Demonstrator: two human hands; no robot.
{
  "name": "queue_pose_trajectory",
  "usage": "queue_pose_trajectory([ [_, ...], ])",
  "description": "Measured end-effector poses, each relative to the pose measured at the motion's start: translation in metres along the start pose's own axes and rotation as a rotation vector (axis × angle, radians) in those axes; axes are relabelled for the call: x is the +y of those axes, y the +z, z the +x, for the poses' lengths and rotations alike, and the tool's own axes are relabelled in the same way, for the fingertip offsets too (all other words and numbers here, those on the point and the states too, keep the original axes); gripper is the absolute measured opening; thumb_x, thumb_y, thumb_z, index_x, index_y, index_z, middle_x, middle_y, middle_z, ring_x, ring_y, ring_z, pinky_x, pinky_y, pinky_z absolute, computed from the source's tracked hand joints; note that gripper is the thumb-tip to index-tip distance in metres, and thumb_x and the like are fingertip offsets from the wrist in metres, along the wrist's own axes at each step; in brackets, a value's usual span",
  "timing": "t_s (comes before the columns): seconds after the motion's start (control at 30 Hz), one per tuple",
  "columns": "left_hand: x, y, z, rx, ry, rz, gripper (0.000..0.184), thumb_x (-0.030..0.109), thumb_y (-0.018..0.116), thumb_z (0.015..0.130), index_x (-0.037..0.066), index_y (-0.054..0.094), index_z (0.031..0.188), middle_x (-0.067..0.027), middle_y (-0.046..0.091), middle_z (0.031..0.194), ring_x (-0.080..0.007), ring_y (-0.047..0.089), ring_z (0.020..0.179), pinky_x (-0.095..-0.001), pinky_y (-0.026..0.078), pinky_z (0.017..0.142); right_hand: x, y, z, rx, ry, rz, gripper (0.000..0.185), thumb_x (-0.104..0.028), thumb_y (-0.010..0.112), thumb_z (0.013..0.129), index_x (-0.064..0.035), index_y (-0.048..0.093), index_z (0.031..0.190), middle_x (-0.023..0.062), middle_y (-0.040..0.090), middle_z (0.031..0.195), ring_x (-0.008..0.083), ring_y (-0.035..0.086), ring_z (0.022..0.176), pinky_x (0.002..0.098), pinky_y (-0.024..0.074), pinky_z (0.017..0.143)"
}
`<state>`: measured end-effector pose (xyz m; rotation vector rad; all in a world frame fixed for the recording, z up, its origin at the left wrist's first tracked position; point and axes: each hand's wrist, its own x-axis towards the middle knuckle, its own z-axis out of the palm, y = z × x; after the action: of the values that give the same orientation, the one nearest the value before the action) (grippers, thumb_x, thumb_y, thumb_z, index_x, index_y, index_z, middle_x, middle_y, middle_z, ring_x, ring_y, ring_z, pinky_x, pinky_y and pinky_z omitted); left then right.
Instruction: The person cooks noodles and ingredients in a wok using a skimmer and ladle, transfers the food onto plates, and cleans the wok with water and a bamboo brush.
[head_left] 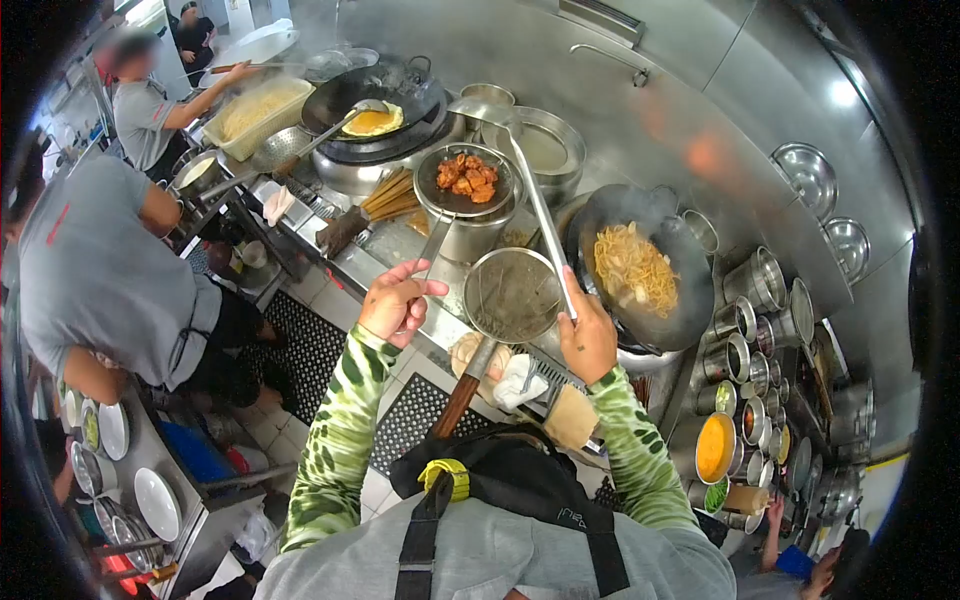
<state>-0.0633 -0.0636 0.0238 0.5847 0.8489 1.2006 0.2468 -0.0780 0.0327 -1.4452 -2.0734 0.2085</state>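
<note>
My left hand (396, 308) is closed around the end of the thin handle of a mesh strainer (424, 182). Reddish-brown fried pieces (468, 178) lie in that strainer, which rests over a metal pot (466, 240). My right hand (588, 338) grips the long metal handle of a ladle (540, 208), whose far end reaches up beside the strainer. Between my hands sits a round sieve (511, 296) with a wooden handle pointing toward me. Right of my right hand, a steaming wok (690, 275) holds noodles (636, 268).
At the back left, another wok (420, 95) holds egg under a second ladle (370, 105). Co-workers (110, 270) stand on the left. Cloths (520, 381) lie on the near counter edge. Several ingredient pots, one with orange sauce (714, 448), crowd the right side.
</note>
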Motion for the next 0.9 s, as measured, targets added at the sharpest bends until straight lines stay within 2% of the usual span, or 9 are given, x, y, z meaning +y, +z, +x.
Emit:
queue_pose_trajectory([
  [0.07,0.004,0.003,-0.005,-0.009,0.019,0.002,0.038,-0.002,0.047,0.089,0.0,0.044,0.127,-0.0166,0.065,0.094,-0.0051,0.044,0.048,-0.0181,0.033,0.036,0.004,-0.003,0.005,0.026,-0.002,-0.05,0.074,-0.003,0.059,0.083,-0.0203,0.034,0.151,0.019,0.057,0.094,0.039,0.059,0.084,0.0464,0.0495,0.072],
  [0.17,0.009,0.006,-0.012,-0.067,0.084,-0.04,0.044,-0.003,0.048,0.088,-0.006,0.038,0.13,-0.0189,0.065,0.094,-0.0071,0.044,0.048,-0.0188,0.033,0.037,0.012,-0.01,0.014,0.019,0.012,-0.096,0.072,-0.005,0.059,0.084,-0.0218,0.035,0.15,0.0187,0.056,0.093,0.0395,0.059,0.083,0.0476,0.0489,0.072],
  [0.37,0.026,0.015,-0.015,-0.054,0.052,-0.013,0.043,-0.003,0.049,0.088,-0.005,0.039,0.13,-0.0184,0.066,0.094,-0.0065,0.044,0.048,-0.0188,0.033,0.037,0.018,-0.009,0.015,0.032,0.023,-0.087,0.068,-0.006,0.061,0.085,-0.0221,0.04,0.147,0.0204,0.057,0.092,0.0399,0.059,0.084,0.0473,0.0481,0.074],
  [0.47,0.032,0.016,-0.015,-0.049,0.048,0.012,0.041,-0.003,0.048,0.088,-0.003,0.042,0.129,-0.0176,0.065,0.094,-0.0058,0.043,0.048,-0.0178,0.033,0.037,0.034,-0.002,0.017,0.027,0.016,0.068,0.068,-0.006,0.061,0.084,-0.0202,0.04,0.147,0.0212,0.059,0.094,0.0407,0.059,0.087,0.0455,0.0486,0.074],
  [0.57,0.035,0.018,-0.017,-0.041,0.058,0.019,0.039,-0.002,0.049,0.089,-0.002,0.043,0.127,-0.0171,0.065,0.094,-0.0051,0.043,0.049,-0.0173,0.034,0.036,0.031,-0.002,0.016,0.055,0.031,0.127,0.068,-0.004,0.062,0.083,-0.0153,0.041,0.147,0.0238,0.062,0.104,0.0394,0.061,0.087,0.0426,0.0497,0.075],
  [0.77,0.04,0.021,-0.023,-0.012,0.072,0.038,0.038,0.0,0.051,0.089,-0.001,0.045,0.126,-0.0162,0.065,0.093,-0.0048,0.043,0.049,-0.017,0.033,0.037,0.046,0.0,0.012,-0.041,0.233,0.365,0.063,-0.002,0.063,0.082,-0.0059,0.046,0.142,0.0247,0.065,0.114,0.0263,0.064,0.077,0.0336,0.0497,0.074],
  [0.9,0.035,0.015,-0.018,0.011,0.053,0.065,0.038,0.001,0.051,0.089,-0.001,0.045,0.126,-0.0157,0.066,0.092,-0.0048,0.042,0.049,-0.0172,0.033,0.037,0.045,0.001,0.007,-0.06,0.319,0.488,0.061,-0.002,0.063,0.083,-0.0043,0.046,0.142,0.0171,0.068,0.107,0.0185,0.06,0.07,0.0304,0.0491,0.069],
])
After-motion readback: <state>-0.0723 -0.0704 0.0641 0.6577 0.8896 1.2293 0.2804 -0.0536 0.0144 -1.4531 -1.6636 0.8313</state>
